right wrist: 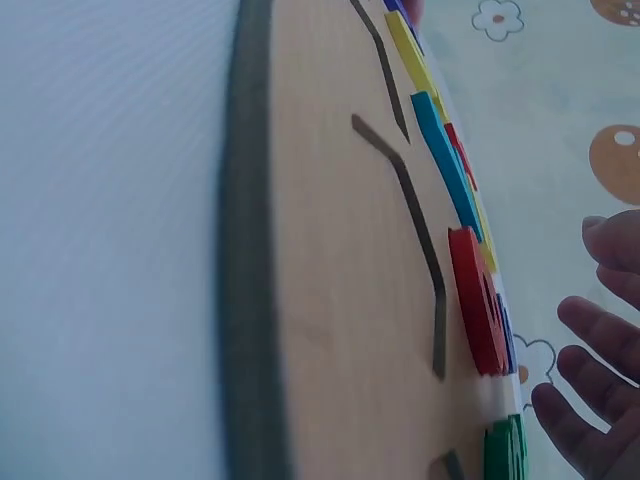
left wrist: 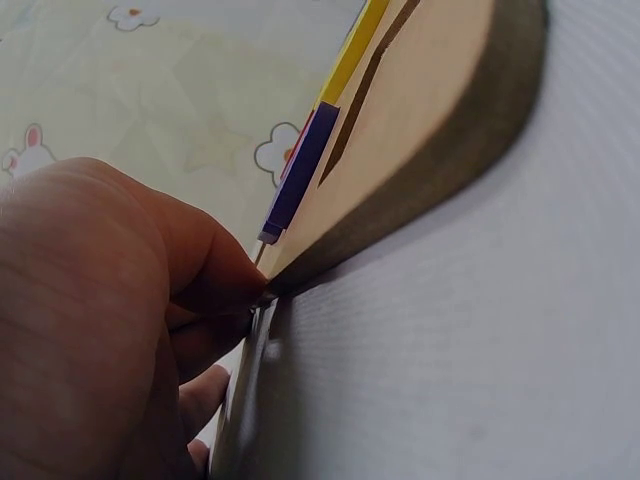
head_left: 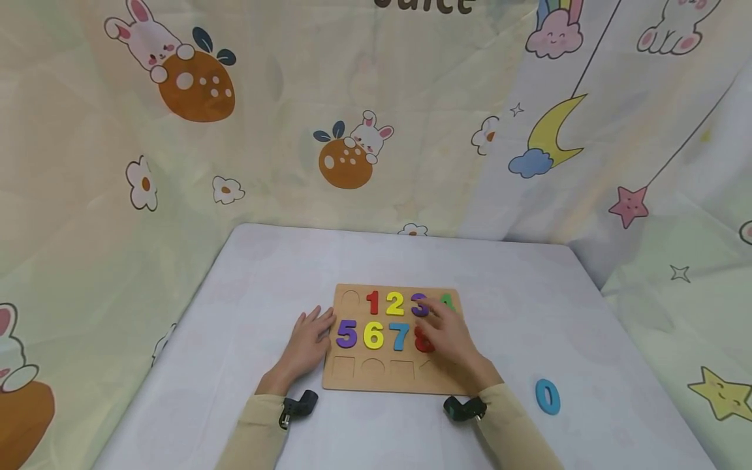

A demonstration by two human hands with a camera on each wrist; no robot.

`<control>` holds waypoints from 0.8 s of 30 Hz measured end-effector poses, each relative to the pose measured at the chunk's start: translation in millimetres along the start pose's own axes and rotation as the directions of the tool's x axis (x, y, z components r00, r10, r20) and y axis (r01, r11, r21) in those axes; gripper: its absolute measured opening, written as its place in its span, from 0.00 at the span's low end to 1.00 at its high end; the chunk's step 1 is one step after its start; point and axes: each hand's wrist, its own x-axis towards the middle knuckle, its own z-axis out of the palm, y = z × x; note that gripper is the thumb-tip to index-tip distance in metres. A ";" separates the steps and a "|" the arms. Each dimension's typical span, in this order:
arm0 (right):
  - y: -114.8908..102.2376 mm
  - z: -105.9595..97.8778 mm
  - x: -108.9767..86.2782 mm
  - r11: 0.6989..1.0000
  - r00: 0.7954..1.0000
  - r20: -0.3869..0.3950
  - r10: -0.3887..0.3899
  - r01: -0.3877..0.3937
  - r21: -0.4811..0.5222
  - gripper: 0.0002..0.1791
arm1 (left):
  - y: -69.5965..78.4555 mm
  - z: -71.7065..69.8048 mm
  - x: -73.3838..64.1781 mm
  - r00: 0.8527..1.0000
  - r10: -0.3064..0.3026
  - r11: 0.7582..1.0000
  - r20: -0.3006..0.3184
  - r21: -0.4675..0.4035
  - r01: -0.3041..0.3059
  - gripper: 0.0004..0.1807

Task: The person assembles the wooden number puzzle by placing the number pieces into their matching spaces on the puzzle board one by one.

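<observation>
A wooden number board (head_left: pixel 388 384) lies on the white table. It bears a red 1 (head_left: pixel 373 303), yellow 2 (head_left: pixel 395 303), purple 5 (head_left: pixel 346 333), yellow 6 (head_left: pixel 373 335) and blue 7 (head_left: pixel 399 336). My left hand (head_left: pixel 305 346) rests at the board's left edge, thumb and fingertips touching it. Over the board's right side hovers my right hand (head_left: pixel 452 333), fingers spread and holding nothing in the right wrist view. It partly covers the purple 3 (head_left: pixel 420 305), green 4 (head_left: pixel 448 301) and red 8 (head_left: pixel 422 341). A green piece (right wrist: pixel 505 450) also shows in that view.
A blue 0 (head_left: pixel 548 397) lies on the table (head_left: pixel 517 294) to the right of the board. Outlined recesses (head_left: pixel 373 367) run along the board's front row, and an arched one (head_left: pixel 350 297) marks its far left corner. A printed cloth (head_left: pixel 270 130) hangs behind the table.
</observation>
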 end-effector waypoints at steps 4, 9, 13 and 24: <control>4.7 -4.4 -9.4 0.999 0.999 -0.015 0.034 -0.034 0.034 0.24 | 0.6 -0.9 -0.7 1.000 0.000 1.000 0.000 -0.006 0.000 0.29; 13.1 -7.5 -20.7 0.998 0.997 -0.033 0.069 -0.070 -0.008 0.25 | 2.6 -2.1 -1.4 1.000 0.001 1.000 -0.009 -0.016 -0.001 0.29; 21.2 -12.8 -27.9 0.998 0.996 -0.070 0.056 -0.058 -0.022 0.24 | 3.5 -2.0 -1.4 1.000 0.001 1.000 -0.010 -0.017 -0.001 0.29; 32.7 -28.1 -48.3 0.999 0.988 -0.153 -0.030 0.026 -0.022 0.22 | 4.5 -1.8 -2.1 1.000 0.009 1.000 -0.021 -0.009 -0.010 0.28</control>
